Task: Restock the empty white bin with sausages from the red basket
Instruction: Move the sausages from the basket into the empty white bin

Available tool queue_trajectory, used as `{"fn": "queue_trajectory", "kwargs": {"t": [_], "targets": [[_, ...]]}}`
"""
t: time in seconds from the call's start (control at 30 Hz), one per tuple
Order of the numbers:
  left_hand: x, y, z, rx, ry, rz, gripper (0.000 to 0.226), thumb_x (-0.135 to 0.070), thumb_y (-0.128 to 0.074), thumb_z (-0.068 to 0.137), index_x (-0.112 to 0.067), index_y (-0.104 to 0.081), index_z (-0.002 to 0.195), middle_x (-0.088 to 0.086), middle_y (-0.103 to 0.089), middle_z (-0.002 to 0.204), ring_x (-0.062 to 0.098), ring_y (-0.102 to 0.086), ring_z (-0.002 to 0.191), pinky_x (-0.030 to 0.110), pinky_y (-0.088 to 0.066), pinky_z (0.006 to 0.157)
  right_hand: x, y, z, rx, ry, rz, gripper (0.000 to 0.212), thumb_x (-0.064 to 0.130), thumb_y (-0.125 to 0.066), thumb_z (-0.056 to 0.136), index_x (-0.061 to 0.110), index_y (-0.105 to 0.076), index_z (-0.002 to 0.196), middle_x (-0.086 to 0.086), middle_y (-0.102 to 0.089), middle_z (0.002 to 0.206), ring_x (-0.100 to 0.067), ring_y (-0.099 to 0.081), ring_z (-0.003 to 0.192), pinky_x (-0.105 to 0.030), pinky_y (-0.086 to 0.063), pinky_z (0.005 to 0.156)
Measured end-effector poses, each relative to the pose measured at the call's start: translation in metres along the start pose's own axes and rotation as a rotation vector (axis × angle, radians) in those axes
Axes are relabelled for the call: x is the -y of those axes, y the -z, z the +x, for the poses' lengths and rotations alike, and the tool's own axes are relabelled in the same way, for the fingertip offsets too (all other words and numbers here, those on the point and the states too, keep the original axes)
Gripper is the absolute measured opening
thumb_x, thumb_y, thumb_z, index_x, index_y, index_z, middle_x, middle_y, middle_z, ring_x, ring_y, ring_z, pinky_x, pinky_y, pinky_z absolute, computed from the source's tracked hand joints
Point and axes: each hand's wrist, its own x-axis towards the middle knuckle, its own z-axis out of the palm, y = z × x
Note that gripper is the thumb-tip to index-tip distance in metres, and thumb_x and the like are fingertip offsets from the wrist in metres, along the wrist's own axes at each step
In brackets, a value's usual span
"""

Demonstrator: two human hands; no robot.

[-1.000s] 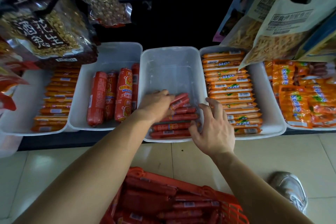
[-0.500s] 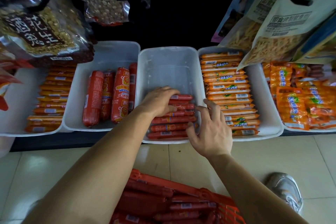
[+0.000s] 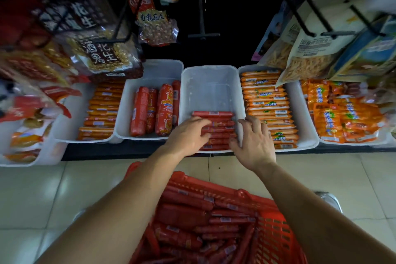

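The white bin (image 3: 211, 83) stands in the middle of the low shelf. Several thin red sausages (image 3: 214, 114) lie side by side in its near half; its far half is bare. My left hand (image 3: 188, 133) rests flat on the left ends of that row, fingers spread. My right hand (image 3: 252, 141) is at the bin's near right corner, fingers apart, touching the right ends of the sausages. The red basket (image 3: 272, 231) sits on the floor just below my arms, holding many more red sausages (image 3: 188, 216).
Neighbouring white bins hold thick red sausages (image 3: 154, 109), orange sausages (image 3: 267, 105) and more orange ones (image 3: 100, 111). Orange packets (image 3: 342, 113) fill the far right bin. Snack bags (image 3: 102, 53) hang from hooks above. A shoe (image 3: 330, 199) stands on the tiled floor.
The sausages have been squared up into a tidy row. Both hands stayed on the row, the left one flattening over it. The view tilted down, showing more of the basket.
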Motion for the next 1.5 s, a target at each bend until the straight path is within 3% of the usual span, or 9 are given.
{"fn": "queue_trajectory", "kwargs": {"t": [0.17,0.27,0.4,0.67,0.83,0.97,1.1,1.3,1.5], "targets": [[-0.004,0.015,-0.107,-0.088,0.112,-0.121,0.024,-0.033,-0.061,0.094,-0.025,-0.061,0.116,-0.009,-0.062,0.101,0.015,-0.062,0.097,0.034,-0.05,0.087,0.027,0.025,-0.07,-0.002,0.022,0.006,0.057,0.039,-0.063,0.082,0.013,-0.05,0.131,-0.011,-0.045,0.132,-0.036,-0.042,0.118,-0.051,-0.047,0.092],[-0.002,0.002,-0.161,-0.112,0.184,-0.16,0.018,-0.034,-0.065,0.09,-0.028,-0.061,0.107,-0.013,-0.059,0.092,0.012,-0.061,0.09,0.032,-0.049,0.081,0.036,0.026,-0.123,-0.028,0.098,0.008,0.055,0.034,-0.064,0.077,0.012,-0.053,0.127,-0.013,-0.05,0.124,-0.038,-0.048,0.111,-0.049,-0.049,0.086],[0.006,-0.034,-0.211,0.02,0.256,-0.137,0.023,-0.037,-0.066,0.089,-0.028,-0.059,0.109,-0.01,-0.06,0.096,0.017,-0.061,0.094,0.034,-0.048,0.081,0.028,0.009,-0.178,0.05,0.198,-0.008,0.054,0.034,-0.057,0.078,0.013,-0.055,0.127,-0.01,-0.053,0.121,-0.035,-0.053,0.109,-0.046,-0.05,0.089],[0.044,-0.108,-0.243,0.354,0.37,0.0,0.076,-0.048,-0.072,0.08,-0.025,-0.042,0.146,0.004,-0.048,0.146,0.026,-0.049,0.132,0.037,-0.041,0.105,-0.005,-0.058,-0.215,0.634,0.07,-0.131,0.073,0.042,-0.059,0.086,0.02,-0.032,0.15,-0.007,-0.034,0.15,-0.034,-0.035,0.136,-0.047,-0.04,0.107],[0.068,-0.145,-0.241,0.509,0.318,0.12,0.087,-0.048,-0.072,0.078,-0.032,-0.031,0.153,0.0,-0.033,0.156,0.029,-0.035,0.139,0.043,-0.034,0.111,-0.001,-0.104,-0.219,0.787,0.276,-0.302,0.091,0.061,-0.062,0.079,0.022,-0.027,0.153,-0.006,-0.023,0.158,-0.032,-0.027,0.142,-0.05,-0.032,0.109],[0.081,-0.167,-0.233,0.531,0.229,0.202,0.084,-0.045,-0.073,0.079,-0.033,-0.032,0.152,-0.005,-0.033,0.156,0.026,-0.034,0.138,0.04,-0.031,0.112,0.014,-0.137,-0.218,0.819,0.368,-0.307,0.093,0.061,-0.064,0.078,0.022,-0.025,0.153,-0.005,-0.026,0.158,-0.03,-0.028,0.142,-0.047,-0.027,0.113],[0.086,-0.181,-0.223,0.536,0.197,0.162,0.08,-0.047,-0.072,0.077,-0.034,-0.037,0.148,-0.005,-0.037,0.152,0.025,-0.034,0.137,0.041,-0.031,0.113,0.017,-0.16,-0.227,0.851,0.309,-0.302,0.104,0.069,-0.067,0.072,0.023,-0.024,0.154,-0.003,-0.023,0.156,-0.032,-0.026,0.141,-0.051,-0.029,0.112],[0.08,-0.188,-0.228,0.406,0.172,0.182,0.058,-0.042,-0.076,0.074,-0.032,-0.051,0.126,-0.002,-0.041,0.129,0.026,-0.038,0.121,0.039,-0.039,0.099,-0.002,-0.165,-0.224,0.778,0.411,-0.402,0.105,0.074,-0.069,0.065,0.024,-0.03,0.15,-0.008,-0.035,0.147,-0.032,-0.034,0.133,-0.048,-0.033,0.108],[0.078,-0.187,-0.236,0.412,0.231,0.1,0.036,-0.039,-0.071,0.08,-0.027,-0.066,0.114,-0.004,-0.058,0.121,0.021,-0.056,0.114,0.037,-0.049,0.093,-0.002,-0.16,-0.223,0.809,0.352,-0.46,0.106,0.075,-0.067,0.065,0.021,-0.028,0.148,-0.011,-0.039,0.145,-0.033,-0.035,0.134,-0.052,-0.029,0.109]]}}
